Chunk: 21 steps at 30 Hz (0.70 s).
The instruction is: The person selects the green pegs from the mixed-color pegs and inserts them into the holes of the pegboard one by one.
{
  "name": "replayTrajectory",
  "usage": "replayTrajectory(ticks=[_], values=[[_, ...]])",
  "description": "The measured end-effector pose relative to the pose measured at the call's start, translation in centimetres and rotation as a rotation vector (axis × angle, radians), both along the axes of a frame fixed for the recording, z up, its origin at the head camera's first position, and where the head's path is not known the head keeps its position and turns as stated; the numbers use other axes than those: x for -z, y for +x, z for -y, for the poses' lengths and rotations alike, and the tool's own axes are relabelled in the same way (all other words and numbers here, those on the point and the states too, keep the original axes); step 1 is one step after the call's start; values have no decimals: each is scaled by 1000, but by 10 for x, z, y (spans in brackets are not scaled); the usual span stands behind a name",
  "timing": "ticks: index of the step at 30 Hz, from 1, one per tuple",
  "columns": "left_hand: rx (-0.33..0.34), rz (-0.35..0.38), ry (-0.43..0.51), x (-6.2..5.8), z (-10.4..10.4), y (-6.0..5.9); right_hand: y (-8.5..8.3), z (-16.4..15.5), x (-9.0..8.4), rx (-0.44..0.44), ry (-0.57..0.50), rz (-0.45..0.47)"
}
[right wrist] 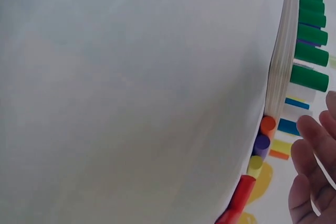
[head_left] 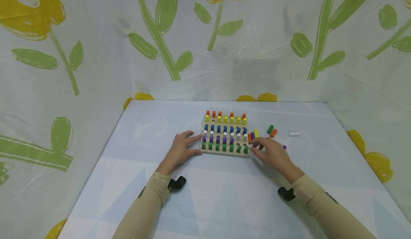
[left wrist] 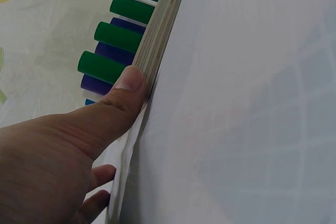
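A wooden pegboard [head_left: 224,154] lies on the table with rows of coloured pegs standing in its holes: green in front, then purple, white, blue, yellow and orange behind. My left hand [head_left: 181,149] is at its left side, fingers spread. In the left wrist view the thumb [left wrist: 131,80] presses the board's edge beside a green peg [left wrist: 97,66]. By the front right corner hovers my right hand [head_left: 273,153], its fingers [right wrist: 310,156] loosely bent with nothing seen between them. Loose orange [head_left: 249,138], purple [head_left: 252,135] and yellow [head_left: 255,133] pegs lie along the right side.
Farther right on the table [head_left: 224,196] lie a green peg [head_left: 270,128], another orange peg [head_left: 273,133] and a white peg [head_left: 294,134]. Another purple peg [head_left: 284,147] shows partly behind the right hand. A flowered curtain [head_left: 257,53] hangs behind the table.
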<state>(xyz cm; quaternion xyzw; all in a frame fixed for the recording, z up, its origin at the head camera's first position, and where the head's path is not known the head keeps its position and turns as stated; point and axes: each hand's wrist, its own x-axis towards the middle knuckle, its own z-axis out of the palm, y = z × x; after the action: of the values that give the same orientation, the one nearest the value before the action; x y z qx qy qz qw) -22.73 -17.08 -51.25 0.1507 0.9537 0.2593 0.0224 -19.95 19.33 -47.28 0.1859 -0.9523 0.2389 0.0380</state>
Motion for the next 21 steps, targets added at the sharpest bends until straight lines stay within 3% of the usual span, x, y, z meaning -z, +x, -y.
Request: replayTrajectory(ticks=[10, 18, 21], values=[[-2, 9, -3, -2, -1, 0, -4, -9, -2, 56, 23, -25], [-10, 20, -2, -3, -1, 1, -11, -15, -1, 89, 37, 6], [-11, 19, 2, -3, -1, 1, -14, -18, 1, 89, 32, -28]])
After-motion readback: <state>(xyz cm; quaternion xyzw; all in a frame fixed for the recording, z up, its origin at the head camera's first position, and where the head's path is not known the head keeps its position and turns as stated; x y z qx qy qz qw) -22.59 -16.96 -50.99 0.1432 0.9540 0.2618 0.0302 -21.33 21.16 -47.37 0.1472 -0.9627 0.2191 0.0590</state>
